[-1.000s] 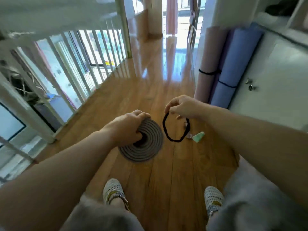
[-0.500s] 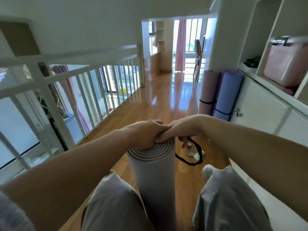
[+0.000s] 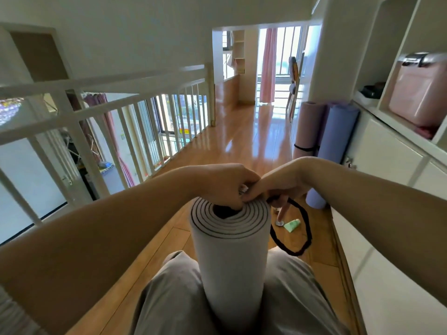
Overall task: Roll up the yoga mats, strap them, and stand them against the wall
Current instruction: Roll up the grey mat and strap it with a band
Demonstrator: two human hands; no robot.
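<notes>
A rolled grey yoga mat [image 3: 232,262] stands upright between my knees, its spiral end facing me. My left hand [image 3: 225,183] grips the far rim of the roll's top, fingers curled into the hollow core. My right hand [image 3: 280,183] meets it at the rim and pinches a black loop strap [image 3: 305,228], which hangs down on the roll's right side. A pink rolled mat [image 3: 308,126] and a blue rolled mat [image 3: 337,134], each with a black strap, lean against the white cabinet at the right.
A white railing [image 3: 116,110] runs along the left over a drop. White cabinets [image 3: 387,189] and open shelves with a pink case [image 3: 420,93] line the right. A green tube [image 3: 292,224] and small items lie on the wooden floor [image 3: 242,141] ahead.
My view has tilted up from the floor to the room. My right hand carried the strap to the roll's top rim, beside my left hand. The mat now stands between my knees.
</notes>
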